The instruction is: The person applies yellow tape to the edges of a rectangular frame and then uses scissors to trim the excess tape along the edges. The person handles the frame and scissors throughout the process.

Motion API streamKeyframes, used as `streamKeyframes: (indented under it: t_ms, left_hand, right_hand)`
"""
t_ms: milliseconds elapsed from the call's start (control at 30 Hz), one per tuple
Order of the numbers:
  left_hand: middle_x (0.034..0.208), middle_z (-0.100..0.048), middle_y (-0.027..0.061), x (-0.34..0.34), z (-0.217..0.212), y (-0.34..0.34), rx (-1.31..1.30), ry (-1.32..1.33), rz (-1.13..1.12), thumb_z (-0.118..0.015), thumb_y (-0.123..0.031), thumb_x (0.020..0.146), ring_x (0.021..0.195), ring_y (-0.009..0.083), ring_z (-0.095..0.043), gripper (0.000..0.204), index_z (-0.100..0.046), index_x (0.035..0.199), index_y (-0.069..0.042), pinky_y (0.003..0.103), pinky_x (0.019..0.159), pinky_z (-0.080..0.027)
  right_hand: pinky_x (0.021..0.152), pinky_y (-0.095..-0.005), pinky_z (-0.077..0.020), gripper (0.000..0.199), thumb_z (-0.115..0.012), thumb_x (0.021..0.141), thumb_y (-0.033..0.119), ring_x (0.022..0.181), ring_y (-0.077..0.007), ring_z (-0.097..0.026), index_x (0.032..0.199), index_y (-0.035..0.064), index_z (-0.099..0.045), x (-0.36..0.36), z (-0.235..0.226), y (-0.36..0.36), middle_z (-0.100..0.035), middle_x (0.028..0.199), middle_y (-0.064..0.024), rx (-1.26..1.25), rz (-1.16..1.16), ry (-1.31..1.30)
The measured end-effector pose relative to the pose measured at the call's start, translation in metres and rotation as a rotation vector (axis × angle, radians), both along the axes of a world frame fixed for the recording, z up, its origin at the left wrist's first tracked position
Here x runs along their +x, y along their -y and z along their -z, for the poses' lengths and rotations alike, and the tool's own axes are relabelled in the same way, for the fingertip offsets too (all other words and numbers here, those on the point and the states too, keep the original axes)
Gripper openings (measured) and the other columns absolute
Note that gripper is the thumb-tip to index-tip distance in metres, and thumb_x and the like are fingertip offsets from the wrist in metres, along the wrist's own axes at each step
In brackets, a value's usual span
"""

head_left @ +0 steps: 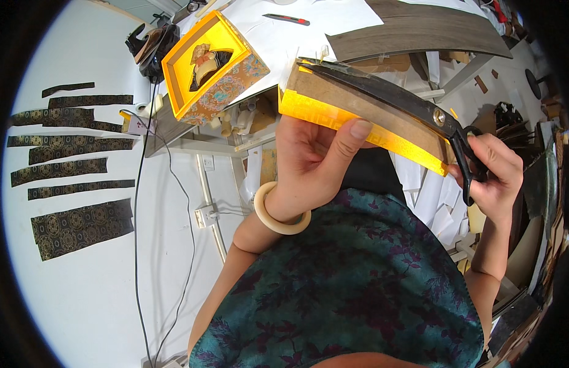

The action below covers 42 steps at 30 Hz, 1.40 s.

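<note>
My left hand point(315, 156), with a cream bangle at the wrist, grips a brown board piece point(373, 105) from below, its thumb on the near side. Shiny yellow cloth point(321, 110) covers the near edge of that piece. Held in my right hand point(498, 175) is a large pair of scissors point(413, 105) with black handles, fingers through the loops. The blades lie along the far edge of the board, tips at its left end beside a small yellow flap. How far the blades are parted I cannot tell.
A yellow-lined box point(253, 76) with floral sides and a small figured item inside stands at the back left. A utility knife point(286, 19) lies on white paper. Patterned black strips point(82, 144) cover the left surface, near loose cables point(137, 227). Paper scraps point(441, 211) clutter the right.
</note>
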<state>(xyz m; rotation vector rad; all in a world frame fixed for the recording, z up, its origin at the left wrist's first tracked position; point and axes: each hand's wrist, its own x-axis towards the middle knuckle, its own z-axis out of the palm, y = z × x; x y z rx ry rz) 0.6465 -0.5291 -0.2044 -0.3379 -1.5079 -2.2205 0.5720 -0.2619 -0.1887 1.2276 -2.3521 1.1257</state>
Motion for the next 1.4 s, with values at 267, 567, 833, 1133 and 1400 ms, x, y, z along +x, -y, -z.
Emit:
streamKeyframes:
  t_ms: [267,567,833,1133,1400]
  left_hand:
    - [0.111,-0.066,0.0108,0.001,0.0,0.001,-0.007,0.015,0.012,-0.062,-0.003,0.096,0.101,0.0183,-0.067,0.028,-0.05,0.121,0.002,0.031,0.085,-0.059]
    - [0.108,-0.065,0.0089,0.004,0.007,0.009,-0.337,0.049,-0.103,-0.064,-0.003,0.095,0.096,0.0142,-0.065,0.029,-0.05,0.12,0.0,0.027,0.081,-0.056]
    - [0.098,-0.067,0.0064,0.001,0.002,0.006,-0.51,0.119,-0.165,-0.065,-0.001,0.094,0.086,0.0092,-0.063,0.018,-0.058,0.11,0.002,0.021,0.075,-0.052]
    - [0.077,-0.068,0.007,-0.011,0.006,0.001,-0.849,0.114,-0.255,-0.07,-0.006,0.091,0.068,0.0102,-0.063,0.011,-0.067,0.092,0.004,0.023,0.062,-0.05]
    - [0.076,-0.068,0.0132,-0.021,0.002,-0.013,-1.088,-0.092,-0.336,-0.07,-0.005,0.085,0.062,0.0295,-0.064,0.004,-0.068,0.088,-0.001,0.032,0.056,-0.047]
  right_hand:
    - [0.055,-0.0233,-0.0461,0.05,-0.089,0.063,0.008,0.066,-0.0156,-0.063,0.108,-0.003,-0.071,0.001,0.005,-0.003,-0.067,0.08,-0.0112,-0.003,0.006,-0.009]
    - [0.054,-0.0222,-0.0424,0.051,-0.091,0.062,0.013,0.066,-0.0133,-0.059,0.106,-0.0041,-0.07,0.002,0.005,-0.009,-0.066,0.079,-0.0087,-0.034,-0.018,0.095]
    - [0.053,-0.0224,-0.0396,0.05,-0.092,0.062,0.014,0.063,-0.0123,-0.055,0.103,-0.0043,-0.07,0.006,0.005,-0.016,-0.063,0.075,-0.0068,-0.036,-0.006,0.111]
    - [0.053,-0.0225,-0.0391,0.047,-0.091,0.062,0.013,0.061,-0.0108,-0.053,0.101,-0.0048,-0.07,0.025,0.01,-0.036,-0.061,0.072,-0.0052,-0.029,0.132,0.171]
    - [0.051,-0.0217,-0.0359,0.055,-0.093,0.062,0.025,0.059,-0.0102,-0.05,0.102,-0.0047,-0.07,0.035,0.017,-0.072,-0.061,0.074,-0.0061,-0.151,0.122,0.275]
